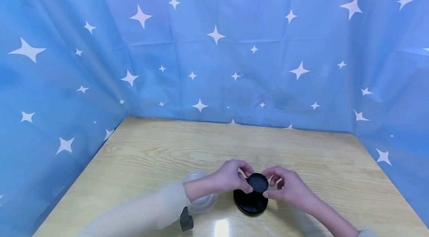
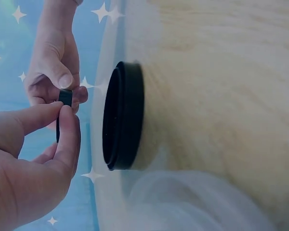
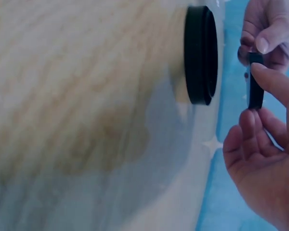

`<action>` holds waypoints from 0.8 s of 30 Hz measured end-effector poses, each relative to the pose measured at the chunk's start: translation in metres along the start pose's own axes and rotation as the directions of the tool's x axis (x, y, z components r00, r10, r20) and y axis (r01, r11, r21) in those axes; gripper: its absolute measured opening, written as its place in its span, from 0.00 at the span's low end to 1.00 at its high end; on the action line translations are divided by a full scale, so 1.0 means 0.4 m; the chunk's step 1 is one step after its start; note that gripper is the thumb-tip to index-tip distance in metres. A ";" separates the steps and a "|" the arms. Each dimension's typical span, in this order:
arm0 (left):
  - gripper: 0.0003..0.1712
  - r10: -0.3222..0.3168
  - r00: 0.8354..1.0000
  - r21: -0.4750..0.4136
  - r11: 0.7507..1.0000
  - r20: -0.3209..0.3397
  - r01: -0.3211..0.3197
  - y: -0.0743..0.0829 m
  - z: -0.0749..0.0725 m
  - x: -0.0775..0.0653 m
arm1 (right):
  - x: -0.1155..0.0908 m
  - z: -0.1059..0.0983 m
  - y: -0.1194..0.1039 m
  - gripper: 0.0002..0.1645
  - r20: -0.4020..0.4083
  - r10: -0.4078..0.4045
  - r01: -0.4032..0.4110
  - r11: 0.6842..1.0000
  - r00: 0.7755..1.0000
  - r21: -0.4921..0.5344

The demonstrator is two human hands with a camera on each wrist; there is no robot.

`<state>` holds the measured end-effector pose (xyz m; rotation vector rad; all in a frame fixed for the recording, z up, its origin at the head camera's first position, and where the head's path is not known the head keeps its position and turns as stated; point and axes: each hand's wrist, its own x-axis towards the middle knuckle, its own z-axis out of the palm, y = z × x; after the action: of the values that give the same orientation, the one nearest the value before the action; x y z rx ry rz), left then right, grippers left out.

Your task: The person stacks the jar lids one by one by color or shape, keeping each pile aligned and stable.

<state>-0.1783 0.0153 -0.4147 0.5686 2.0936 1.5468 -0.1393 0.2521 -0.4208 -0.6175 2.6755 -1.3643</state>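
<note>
Both hands hold a small round black lid-like disc [image 1: 258,182] up between them, its shallow dished face towards the head camera. My left hand [image 1: 229,177] pinches its left edge between thumb and fingers. On the opposite side, the thumb and fingertips of my right hand [image 1: 289,187] grip the rim. Edge-on in the right wrist view, the disc [image 3: 256,89] looks thin, with the right thumb and fingers at opposite edges. Below the hands, a larger round black dish [image 1: 250,203] with a raised rim rests on the table; the disc partly covers it in the head view.
A clear round plastic container [image 1: 204,204] stands left of the black dish, partly hidden under the left forearm. The wood-grain table [image 1: 161,147] reaches back to a blue curtain [image 1: 214,62] with white stars, which also hangs along both sides.
</note>
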 end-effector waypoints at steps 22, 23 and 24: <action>0.22 -0.003 1.000 0.063 0.998 -0.013 0.004 -0.031 0.006 -0.024 | -0.008 0.049 0.019 0.28 0.046 -0.055 0.055 0.998 0.997 -0.017; 0.22 -0.001 1.000 0.067 0.998 -0.013 0.002 -0.033 0.007 -0.025 | -0.008 0.050 0.019 0.28 0.049 -0.051 0.052 0.999 0.998 -0.016; 0.22 0.001 1.000 0.068 0.998 -0.013 -0.001 -0.036 0.007 -0.026 | -0.009 0.052 0.019 0.28 0.052 -0.046 0.047 0.999 0.998 -0.017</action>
<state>-0.1691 0.0074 -0.4277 0.5850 2.1635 1.4882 -0.1333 0.2416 -0.4398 -0.7113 2.6517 -1.3181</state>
